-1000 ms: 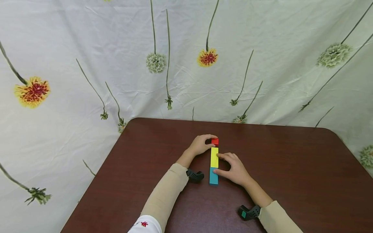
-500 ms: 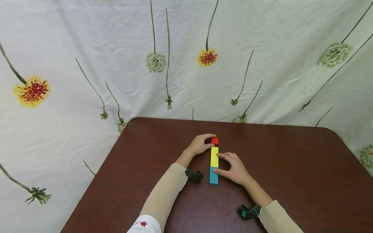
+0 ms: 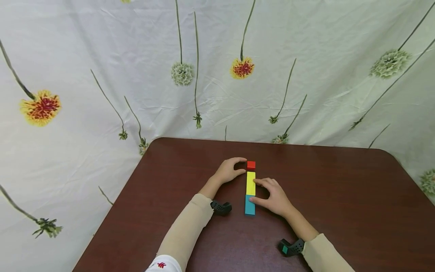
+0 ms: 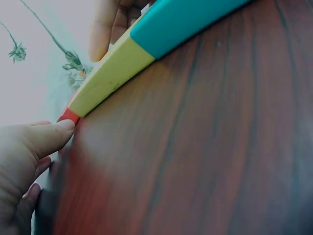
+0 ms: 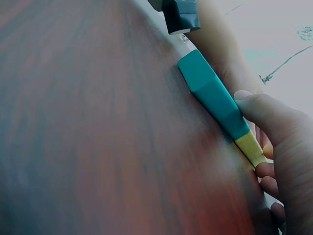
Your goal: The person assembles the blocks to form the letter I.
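Three wooden-looking blocks lie in a line on the table: a small red block at the far end, a long yellow block in the middle, and a blue block nearest me. My left hand is just left of the red block, thumb and forefinger spread apart, the fingertips at its edge. In the left wrist view, the left thumb lies close by the red block. My right hand is on the other side, its thumb at the blue block and its forefinger at the yellow block, curled round neither.
The dark brown table extends on both sides of the blocks. Behind it hangs a white flowered cloth. A black wrist device sits on the left wrist, another black device on the right.
My left hand has let go of the red block and drawn slightly left. The right hand and the three blocks look unmoved.
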The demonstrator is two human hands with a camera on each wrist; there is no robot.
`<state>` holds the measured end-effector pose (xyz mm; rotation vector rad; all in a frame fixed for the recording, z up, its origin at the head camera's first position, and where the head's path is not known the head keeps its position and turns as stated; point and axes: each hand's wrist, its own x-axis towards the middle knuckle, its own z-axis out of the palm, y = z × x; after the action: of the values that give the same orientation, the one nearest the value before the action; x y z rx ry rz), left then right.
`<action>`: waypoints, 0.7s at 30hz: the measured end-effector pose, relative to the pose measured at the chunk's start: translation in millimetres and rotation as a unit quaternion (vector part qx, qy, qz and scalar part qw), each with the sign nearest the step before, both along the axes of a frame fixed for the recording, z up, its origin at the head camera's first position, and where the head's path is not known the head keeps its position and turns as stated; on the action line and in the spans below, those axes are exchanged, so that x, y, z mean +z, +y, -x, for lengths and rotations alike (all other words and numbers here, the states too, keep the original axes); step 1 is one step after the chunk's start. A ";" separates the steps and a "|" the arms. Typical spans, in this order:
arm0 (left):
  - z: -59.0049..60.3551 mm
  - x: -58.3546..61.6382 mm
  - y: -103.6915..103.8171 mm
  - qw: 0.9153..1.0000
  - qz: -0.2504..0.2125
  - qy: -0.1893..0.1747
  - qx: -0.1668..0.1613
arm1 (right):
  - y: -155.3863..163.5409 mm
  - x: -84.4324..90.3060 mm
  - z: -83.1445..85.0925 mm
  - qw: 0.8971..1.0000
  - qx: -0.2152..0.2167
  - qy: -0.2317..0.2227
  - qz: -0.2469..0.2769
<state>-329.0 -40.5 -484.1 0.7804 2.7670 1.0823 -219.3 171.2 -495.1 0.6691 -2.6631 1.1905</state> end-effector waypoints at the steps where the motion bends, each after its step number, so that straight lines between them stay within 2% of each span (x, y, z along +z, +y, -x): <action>1: -0.7 -0.1 -1.8 1.000 -0.001 -0.001 0.002 | -0.1 0.2 -0.2 1.000 0.000 0.002 -0.001; 15: -15.1 9.9 -15.8 1.000 0.013 0.007 -0.018 | -0.3 0.2 -0.8 1.000 0.000 -0.004 -0.001; 21: -23.7 11.4 -27.2 1.000 -0.002 0.006 -0.015 | -0.8 -0.7 -0.6 1.000 0.000 -0.001 -0.002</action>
<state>-305.3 -67.8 -472.7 0.8283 2.7548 1.0807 -218.8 170.4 -495.8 0.6682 -2.6677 1.1878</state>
